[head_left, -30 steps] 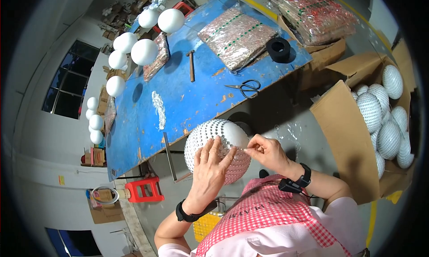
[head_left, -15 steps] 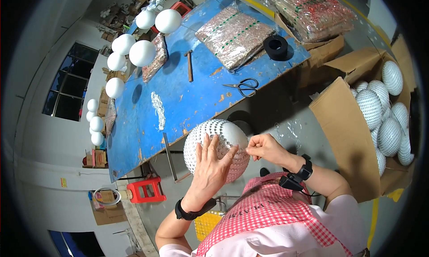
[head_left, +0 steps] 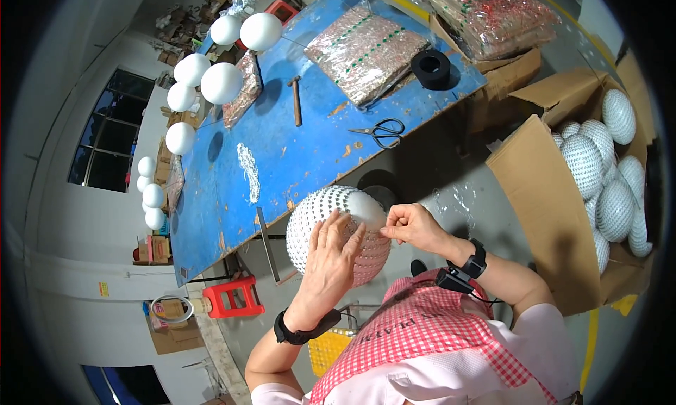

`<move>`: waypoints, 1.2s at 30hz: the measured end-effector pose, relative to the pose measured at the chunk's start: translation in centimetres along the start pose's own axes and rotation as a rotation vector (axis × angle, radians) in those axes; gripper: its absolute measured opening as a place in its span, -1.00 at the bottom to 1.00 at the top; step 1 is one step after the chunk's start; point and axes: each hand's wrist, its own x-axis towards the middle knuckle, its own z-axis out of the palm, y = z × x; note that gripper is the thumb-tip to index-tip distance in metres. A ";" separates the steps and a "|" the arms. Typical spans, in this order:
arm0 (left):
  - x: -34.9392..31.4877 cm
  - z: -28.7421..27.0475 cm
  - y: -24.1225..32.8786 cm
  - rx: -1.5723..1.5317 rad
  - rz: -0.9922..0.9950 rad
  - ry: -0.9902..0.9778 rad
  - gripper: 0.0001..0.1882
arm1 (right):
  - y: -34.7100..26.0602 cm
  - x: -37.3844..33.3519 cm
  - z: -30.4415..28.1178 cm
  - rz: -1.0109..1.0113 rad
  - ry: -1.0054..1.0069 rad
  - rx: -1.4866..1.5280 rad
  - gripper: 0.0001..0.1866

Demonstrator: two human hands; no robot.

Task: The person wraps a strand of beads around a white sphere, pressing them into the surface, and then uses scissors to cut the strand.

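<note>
A large white ball [head_left: 304,220] is in front of me at the table's near edge. Rows of small shiny studs wrap most of it, with a smooth bare patch at its upper right. My left hand [head_left: 328,258] lies over the ball's front, fingers stretched across the studded rows and slightly blurred at the tips. At the ball's right side, by the border of the bare patch, my right hand [head_left: 414,229] is closed in a pinch. Whatever those fingertips hold is too small to make out. What supports the ball from below is hidden.
The blue table [head_left: 282,155] bears scissors [head_left: 384,132], a hammer [head_left: 296,102], black tape [head_left: 430,70], a silvery strand pile [head_left: 248,172] and a bagged pack [head_left: 366,53]. White balls [head_left: 221,83] hang at left. A carton [head_left: 539,215] of studded balls stands right; a red stool [head_left: 234,297] lower left.
My right hand has shifted slightly up and left, closer against the ball. My left fingers have drawn closer together on its surface. The ball sits slightly further left in view.
</note>
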 end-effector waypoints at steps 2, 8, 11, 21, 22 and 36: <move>0.4 -0.9 1.2 -0.048 -0.026 -0.006 -0.40 | 0.2 0.0 0.1 -0.002 0.041 0.010 -0.74; 0.2 0.1 1.8 0.027 -0.025 0.015 -0.44 | 1.6 0.1 -1.3 -0.015 0.011 0.004 -0.78; -0.2 0.1 1.4 0.100 -0.002 0.017 -0.41 | 0.6 -0.2 -1.3 0.058 -0.027 0.064 -0.78; 0.1 0.2 2.2 -0.039 -0.049 -0.004 -0.42 | 0.5 -0.2 -1.4 0.344 -0.138 0.211 -0.86; 0.0 0.5 2.1 0.013 -0.028 0.014 -0.44 | 0.7 -0.2 -1.2 0.263 -0.122 0.204 -0.88; -0.1 0.3 1.8 0.031 -0.019 -0.072 -0.42 | 0.1 -1.7 0.5 0.094 -0.086 0.135 -0.93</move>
